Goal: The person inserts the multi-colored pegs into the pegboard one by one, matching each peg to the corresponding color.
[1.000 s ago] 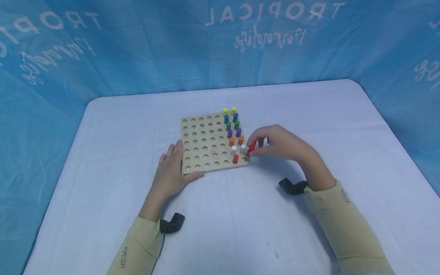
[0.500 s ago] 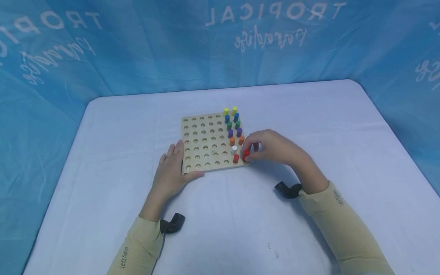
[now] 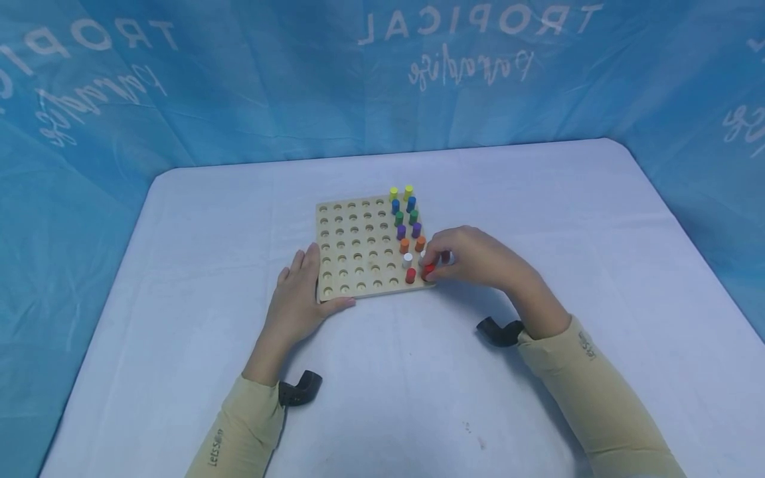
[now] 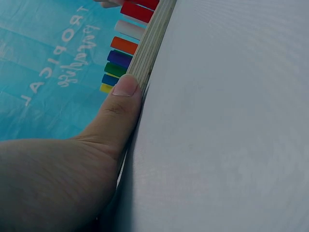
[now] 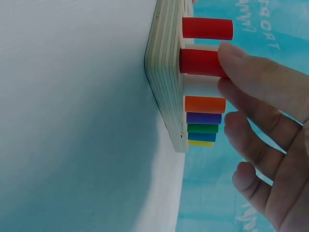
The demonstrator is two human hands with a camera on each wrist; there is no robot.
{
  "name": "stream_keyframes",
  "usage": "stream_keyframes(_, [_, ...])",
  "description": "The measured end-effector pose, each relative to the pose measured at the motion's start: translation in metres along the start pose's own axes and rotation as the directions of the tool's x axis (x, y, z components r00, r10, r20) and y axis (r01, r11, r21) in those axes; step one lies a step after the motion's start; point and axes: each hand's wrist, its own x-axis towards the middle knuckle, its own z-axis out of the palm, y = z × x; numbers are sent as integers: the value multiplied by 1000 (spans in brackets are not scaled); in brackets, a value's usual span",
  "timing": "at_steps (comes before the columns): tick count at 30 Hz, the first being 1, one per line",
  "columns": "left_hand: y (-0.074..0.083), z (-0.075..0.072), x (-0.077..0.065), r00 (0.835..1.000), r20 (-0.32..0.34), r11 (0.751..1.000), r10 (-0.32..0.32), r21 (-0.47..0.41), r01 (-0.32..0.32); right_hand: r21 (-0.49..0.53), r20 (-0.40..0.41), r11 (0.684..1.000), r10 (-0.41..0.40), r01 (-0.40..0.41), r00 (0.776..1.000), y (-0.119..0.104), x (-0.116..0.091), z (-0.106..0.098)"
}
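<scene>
A wooden pegboard with rows of round holes lies flat on the table. My left hand rests along its left edge, fingers nearly straight and the thumb against the near edge. At the near right corner, my right hand pinches a red peg between thumb and finger; the peg stands upright in its hole. Another red peg stands to its left. Behind them, two columns of pegs rise in pairs: white, orange, purple, green, blue and yellow.
The table has a white cloth. A blue curtain with white lettering hangs behind it and at the sides. A black curved piece sits at each wrist, one at the left and one at the right.
My right hand has moved left and slightly down, bringing the tilted red peg from beside the board into the corner hole, where it now stands upright. My left hand has stayed put.
</scene>
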Motion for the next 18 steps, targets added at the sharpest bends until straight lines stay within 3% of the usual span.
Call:
stream_keyframes(7, [0, 0, 0, 1000, 1, 1000, -1, -1, 1, -6, 17, 1000, -20, 20, 1000, 0, 1, 2])
stream_keyframes(18, [1, -1, 0, 1000, 2, 1000, 1, 8, -1, 57, 50, 998, 18, -20, 999, 9, 4, 6])
